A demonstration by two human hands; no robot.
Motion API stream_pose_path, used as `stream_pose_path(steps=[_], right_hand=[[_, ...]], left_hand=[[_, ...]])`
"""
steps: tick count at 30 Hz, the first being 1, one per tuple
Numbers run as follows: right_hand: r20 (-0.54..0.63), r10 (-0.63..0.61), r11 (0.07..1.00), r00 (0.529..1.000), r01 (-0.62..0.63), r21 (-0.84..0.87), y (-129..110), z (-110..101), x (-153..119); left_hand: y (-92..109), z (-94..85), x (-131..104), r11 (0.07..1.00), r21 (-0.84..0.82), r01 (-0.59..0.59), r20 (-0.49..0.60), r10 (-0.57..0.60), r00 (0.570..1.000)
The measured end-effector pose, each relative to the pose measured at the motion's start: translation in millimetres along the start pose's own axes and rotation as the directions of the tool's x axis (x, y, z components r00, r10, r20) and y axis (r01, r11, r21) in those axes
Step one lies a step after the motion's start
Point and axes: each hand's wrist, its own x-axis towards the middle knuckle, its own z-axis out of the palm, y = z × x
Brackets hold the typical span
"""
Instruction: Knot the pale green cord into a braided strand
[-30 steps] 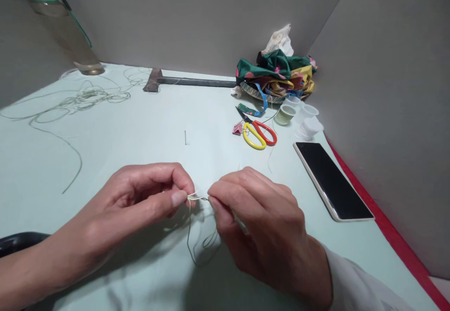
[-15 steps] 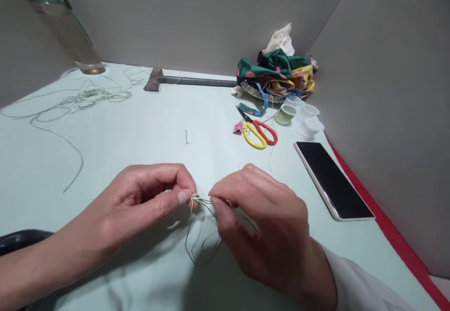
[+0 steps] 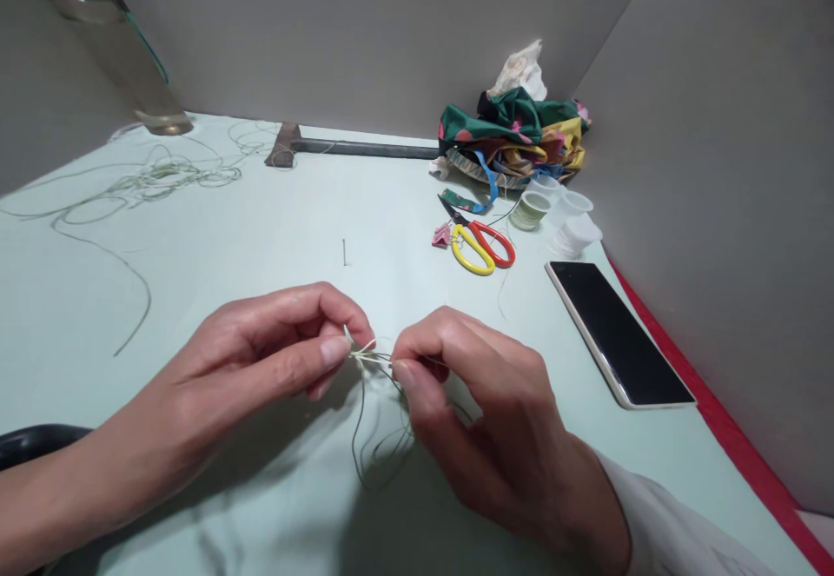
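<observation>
Your left hand [image 3: 261, 354] pinches thin, pale green string [image 3: 368, 356]; your right hand [image 3: 486, 411] pinches it too, and loose loops [image 3: 354, 437] droop just below them.

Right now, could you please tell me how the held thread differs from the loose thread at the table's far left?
The left hand and right hand pinch the held thread, while the loose thread lies untouched on the table. The held thread bunches between them; the loose thread spreads in wide loops. Both are thin.

The top edge crops the bottle [image 3: 108, 46]; how cords [image 3: 366, 356] cross seems unclear.
</observation>
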Motion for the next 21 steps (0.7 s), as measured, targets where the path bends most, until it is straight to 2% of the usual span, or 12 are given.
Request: stream_pose_path(steps=[8, 21], right_hand=[[-0.008, 0.009, 1.000, 1.000, -0.009, 0.001, -1.4, -0.1, 0.2], [-0.020, -0.024, 0.999, 1.000, 0.024, -0.035, -2.9, -0.9, 1.8]], left_hand=[[1.3, -0.3, 0.1, 1.000, 0.015, 0.006, 0.037, -0.006, 0.999], [5.4, 0.4, 0.9, 0.977, 0.207, 0.055, 0.042, -0.065, 0.997]])
